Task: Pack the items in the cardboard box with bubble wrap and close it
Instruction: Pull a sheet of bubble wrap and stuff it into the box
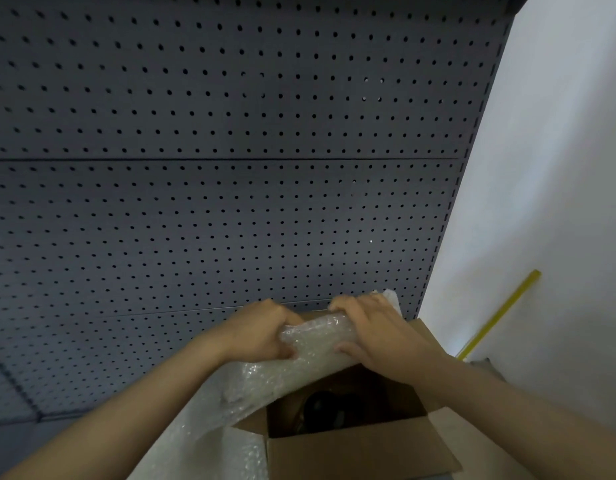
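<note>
Two bare hands grip one rolled bundle of bubble wrap [317, 344] above one open cardboard box [355, 445], seen from a head-worn camera. The left hand [261, 332] is closed around the bundle's left end, fingers curled over the top and thumb tucked underneath against the plastic. The right hand [376, 332] is clamped over the right end, fingers wrapped across the far side and thumb pressed on the near face. What the bundle contains cannot be told through the cloudy plastic. From the roll, a loose tail of the same wrap hangs down to the left and spills over the box's left edge; a second, flatter piece of bubble wrap [202, 448] lies beside the box at lower left, though whether it joins the first sheet cannot be told. The box stands with its flaps up, one near flap [365, 452] folded toward the camera and one right flap [421, 330] raised behind the right wrist. Inside, one dark object [320, 407] rests on the bottom, too shadowed to identify. Behind the hands rises a grey pegboard panel [213, 150], with a white wall [559, 168] to its right and one yellow strip [500, 313] leaning diagonally against it.
</note>
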